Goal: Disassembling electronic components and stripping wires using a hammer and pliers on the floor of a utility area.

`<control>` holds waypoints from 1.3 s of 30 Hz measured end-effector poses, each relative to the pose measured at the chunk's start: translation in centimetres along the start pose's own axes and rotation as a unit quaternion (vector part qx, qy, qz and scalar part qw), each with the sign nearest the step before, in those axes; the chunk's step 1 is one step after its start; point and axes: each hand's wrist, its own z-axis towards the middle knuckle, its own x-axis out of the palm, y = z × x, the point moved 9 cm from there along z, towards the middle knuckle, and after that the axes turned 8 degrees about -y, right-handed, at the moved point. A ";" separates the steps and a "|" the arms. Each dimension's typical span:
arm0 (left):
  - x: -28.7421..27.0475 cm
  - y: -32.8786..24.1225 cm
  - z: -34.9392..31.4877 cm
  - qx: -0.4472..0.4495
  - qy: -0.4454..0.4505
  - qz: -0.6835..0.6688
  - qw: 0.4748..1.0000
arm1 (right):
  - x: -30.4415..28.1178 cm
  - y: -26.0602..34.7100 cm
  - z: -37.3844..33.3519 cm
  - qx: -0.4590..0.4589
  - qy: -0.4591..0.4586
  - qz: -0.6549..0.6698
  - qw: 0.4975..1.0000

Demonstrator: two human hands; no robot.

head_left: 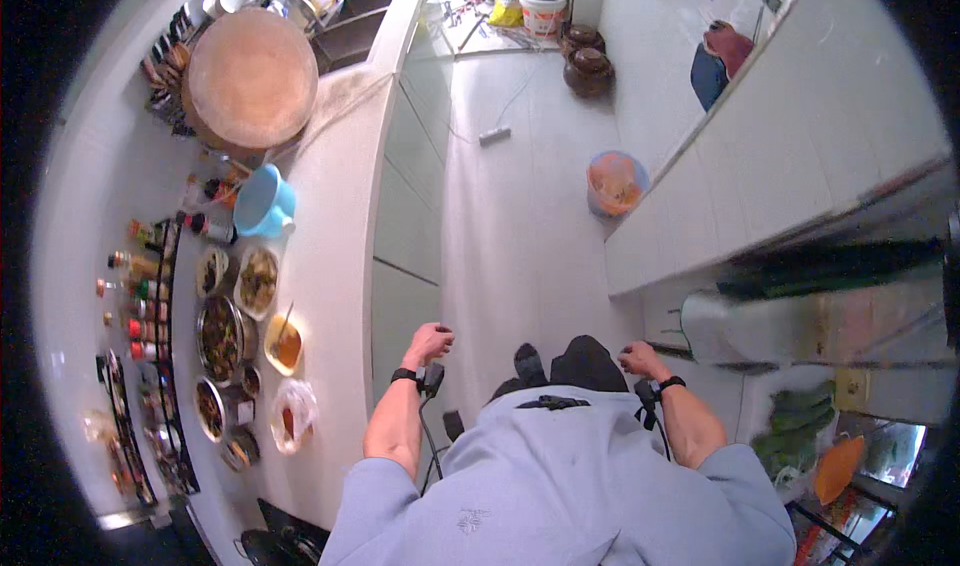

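Observation:
My left hand (pixel 432 342) hangs beside the edge of the long white counter (pixel 335 201), over the floor, with loosely bent fingers and nothing visible in it. On the other side of my body, my right hand (pixel 638 359) is low near a pale cabinet side, fingers loosely apart, and no held thing shows. Dark bands circle both wrists. Nearest my left hand on the counter are a yellow bowl with orange sauce and a spoon (pixel 286 346), and a clear plastic bag (pixel 293 416) with something reddish inside.
Along the counter stand a metal pot of food (pixel 222 338), a light-blue basin (pixel 266 204) and a round wooden board (pixel 253 78). Floor items ahead include a bin (pixel 614 184), brown jars (pixel 588 71) and a white bucket (pixel 544 11). Green vegetables (pixel 797 426) lie at right.

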 end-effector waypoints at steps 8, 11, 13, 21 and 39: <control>-7.1 -20.1 7.9 0.079 -0.041 -0.148 0.985 | -6.4 7.2 16.5 -0.018 0.039 -0.047 0.998; -8.6 -22.2 11.2 0.068 -0.051 -0.094 0.992 | -10.3 8.6 23.1 -0.019 0.037 -0.077 0.996; -10.6 -21.6 13.2 0.039 -0.077 -0.027 0.996 | -14.3 12.5 28.3 -0.033 0.043 -0.094 0.994; -14.5 -18.2 16.5 -0.099 -0.050 -0.110 0.988 | -27.9 27.7 46.4 -0.241 -0.034 -0.153 0.958; -23.5 -48.3 43.4 0.087 0.005 0.122 0.989 | -43.8 27.7 69.3 -0.087 -0.067 -0.044 0.993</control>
